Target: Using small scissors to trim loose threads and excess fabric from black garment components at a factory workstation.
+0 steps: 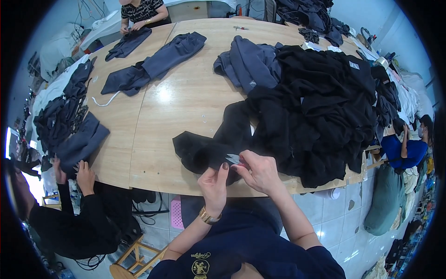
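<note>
At the tabletop (186,107) edge, the left hand (214,183) pinches black cloth (204,151) in a narrow grip while the right hand (260,172) is closed around small snips (233,159) touching it.

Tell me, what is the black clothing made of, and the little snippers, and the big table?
The black garment looks like soft matte knit fabric, since it folds limply with no shine. The thread snips in the right hand seem metal, with pale glinting blades. The table looks like light wood or laminate with a smooth finish, reflecting the lamp.
</note>
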The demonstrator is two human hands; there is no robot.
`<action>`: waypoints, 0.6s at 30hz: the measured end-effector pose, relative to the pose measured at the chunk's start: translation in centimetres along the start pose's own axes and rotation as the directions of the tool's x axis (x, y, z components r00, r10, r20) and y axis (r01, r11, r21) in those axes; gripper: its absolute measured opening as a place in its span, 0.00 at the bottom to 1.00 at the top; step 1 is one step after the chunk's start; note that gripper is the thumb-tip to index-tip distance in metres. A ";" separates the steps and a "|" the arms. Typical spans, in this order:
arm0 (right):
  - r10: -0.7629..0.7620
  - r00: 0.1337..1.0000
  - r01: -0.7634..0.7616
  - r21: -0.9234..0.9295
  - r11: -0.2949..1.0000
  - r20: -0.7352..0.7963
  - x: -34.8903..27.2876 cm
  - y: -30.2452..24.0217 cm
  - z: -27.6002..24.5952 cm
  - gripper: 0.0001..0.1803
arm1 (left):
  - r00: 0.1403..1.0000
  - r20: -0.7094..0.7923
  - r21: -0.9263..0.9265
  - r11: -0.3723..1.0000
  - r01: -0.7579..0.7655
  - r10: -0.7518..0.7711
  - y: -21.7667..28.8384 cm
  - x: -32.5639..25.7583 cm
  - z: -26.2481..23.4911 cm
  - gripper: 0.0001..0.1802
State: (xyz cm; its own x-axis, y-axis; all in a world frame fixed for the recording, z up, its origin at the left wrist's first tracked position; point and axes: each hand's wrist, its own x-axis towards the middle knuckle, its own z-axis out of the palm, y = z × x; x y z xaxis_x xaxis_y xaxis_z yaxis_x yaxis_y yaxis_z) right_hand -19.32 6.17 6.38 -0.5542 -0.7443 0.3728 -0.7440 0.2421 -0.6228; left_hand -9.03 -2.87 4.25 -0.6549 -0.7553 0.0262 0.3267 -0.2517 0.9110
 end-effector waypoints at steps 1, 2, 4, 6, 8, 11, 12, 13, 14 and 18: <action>0.001 1.000 -0.001 -0.001 1.000 0.000 0.0 0.0 0.0 0.16 | 1.000 0.001 0.000 1.000 0.001 -0.001 -0.1 0.0 -0.1 0.05; -0.009 1.000 0.009 -0.013 1.000 -0.004 0.0 0.0 0.0 0.16 | 1.000 0.013 0.031 0.999 -0.015 0.015 -0.2 -0.1 -0.3 0.05; -0.019 1.000 0.018 -0.025 1.000 -0.009 0.1 0.0 0.0 0.15 | 0.999 0.025 0.062 0.998 -0.032 0.030 -0.2 -0.1 -0.4 0.05; 0.013 1.000 -0.011 -0.053 0.999 0.024 0.0 0.0 0.0 0.15 | 1.000 0.002 0.083 0.996 -0.023 0.022 -0.3 -0.1 -0.4 0.05; 0.079 0.996 -0.078 0.043 0.996 -0.032 -0.1 0.2 0.4 0.14 | 1.000 -0.004 0.047 0.999 -0.016 0.016 -0.2 0.1 -0.2 0.05; 0.242 0.969 -0.214 0.344 0.914 -0.040 -0.2 0.2 0.7 0.10 | 1.000 0.003 -0.003 1.000 -0.002 0.002 -0.6 0.1 -0.6 0.05; 0.323 0.946 -0.285 0.526 0.801 0.020 -0.2 0.1 0.8 0.08 | 1.000 0.016 -0.016 1.000 0.007 -0.007 -0.8 0.1 -0.8 0.05; 0.288 0.957 -0.223 0.572 0.789 -0.024 0.0 -0.2 1.0 0.08 | 1.000 0.016 -0.016 1.000 0.008 -0.007 -0.8 0.0 -0.8 0.05; 0.291 0.956 -0.225 0.571 0.789 -0.026 0.2 -0.5 1.2 0.08 | 1.000 0.010 -0.021 1.000 0.013 -0.013 -0.5 -0.1 -0.4 0.05; 0.216 0.976 -0.166 0.554 0.816 -0.027 0.6 -0.3 2.3 0.08 | 1.000 0.010 -0.029 0.999 0.014 -0.014 -0.4 0.0 -0.3 0.06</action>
State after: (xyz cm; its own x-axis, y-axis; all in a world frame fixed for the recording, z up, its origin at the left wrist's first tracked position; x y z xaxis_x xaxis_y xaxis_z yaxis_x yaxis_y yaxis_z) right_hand -18.62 4.22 5.24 -0.7119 -0.6572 0.2475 -0.3081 -0.0245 -0.9511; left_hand -8.94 -2.91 3.80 -0.6663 -0.7454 0.0179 0.3371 -0.2797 0.8990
